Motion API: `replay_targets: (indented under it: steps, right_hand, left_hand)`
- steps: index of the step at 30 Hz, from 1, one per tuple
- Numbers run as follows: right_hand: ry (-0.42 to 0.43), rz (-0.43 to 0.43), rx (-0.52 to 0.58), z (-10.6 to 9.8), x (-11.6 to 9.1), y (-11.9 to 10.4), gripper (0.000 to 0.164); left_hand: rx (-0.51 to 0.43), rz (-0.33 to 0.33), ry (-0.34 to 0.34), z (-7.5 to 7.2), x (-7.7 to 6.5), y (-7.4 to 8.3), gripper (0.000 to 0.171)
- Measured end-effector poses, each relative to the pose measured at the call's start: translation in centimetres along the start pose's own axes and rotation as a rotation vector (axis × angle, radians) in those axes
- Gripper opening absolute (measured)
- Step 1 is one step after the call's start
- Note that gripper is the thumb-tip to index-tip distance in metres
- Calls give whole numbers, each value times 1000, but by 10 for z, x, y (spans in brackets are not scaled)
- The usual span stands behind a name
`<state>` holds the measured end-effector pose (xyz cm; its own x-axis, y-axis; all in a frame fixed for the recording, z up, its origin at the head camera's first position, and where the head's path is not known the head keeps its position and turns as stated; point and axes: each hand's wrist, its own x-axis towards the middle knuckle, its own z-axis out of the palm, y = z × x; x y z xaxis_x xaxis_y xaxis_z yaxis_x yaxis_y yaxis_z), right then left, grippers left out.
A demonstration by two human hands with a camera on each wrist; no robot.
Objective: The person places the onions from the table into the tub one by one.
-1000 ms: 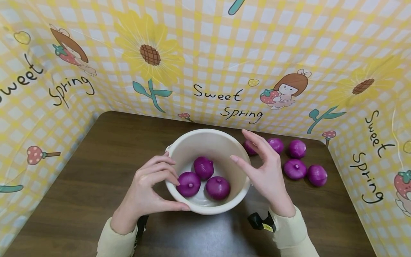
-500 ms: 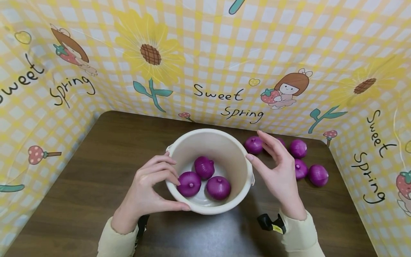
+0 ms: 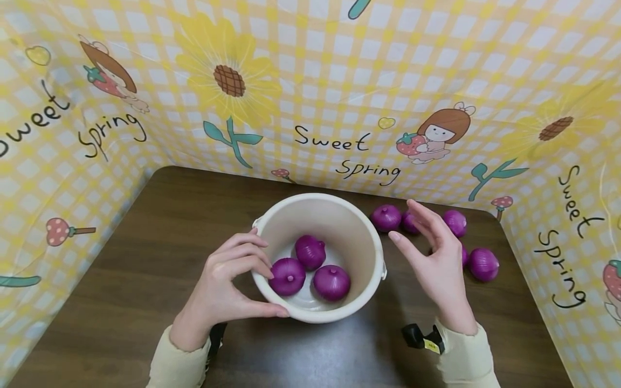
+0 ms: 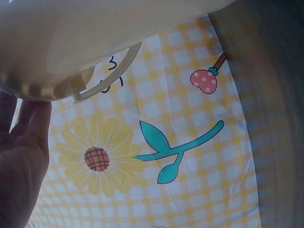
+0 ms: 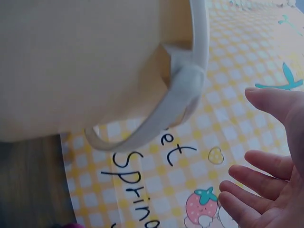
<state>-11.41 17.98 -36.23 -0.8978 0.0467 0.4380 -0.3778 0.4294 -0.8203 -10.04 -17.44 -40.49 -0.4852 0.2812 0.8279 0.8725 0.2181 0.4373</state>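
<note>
A cream bucket (image 3: 317, 318) stands upright on the table with three purple onions inside: a rear onion (image 3: 310, 252), a left onion (image 3: 287, 277) and a front right onion (image 3: 332, 282). My left hand (image 3: 233, 277) grips the bucket's left rim, fingers over the edge and thumb along the front. From the left wrist, my fingers (image 4: 35, 123) show against the rim. My right hand (image 3: 436, 264) is to the right of the bucket, apart from it, thumb and fingers spread and holding nothing. The bucket's curved handle (image 5: 152, 114) hangs below the rim in the right wrist view.
Several more onions lie at the table's back right, including one onion (image 3: 386, 218) beside the bucket and another onion (image 3: 483, 264) farther right; my right hand partly hides some. A checked, flower-printed cloth (image 3: 320, 81) walls the dark wooden table (image 3: 121, 280) at back and sides.
My right hand has moved right, off the bucket's right rim, toward the loose onions, and uncovered the one nearest the bucket. My left hand and the bucket stay put.
</note>
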Motion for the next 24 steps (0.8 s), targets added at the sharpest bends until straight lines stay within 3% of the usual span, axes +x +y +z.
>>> replay_targets:
  steps: [24]
  right_hand:
    - [187,72,-69,-43,5,22,55]
  left_hand:
    - [-1,10,5,0,0,0,52]
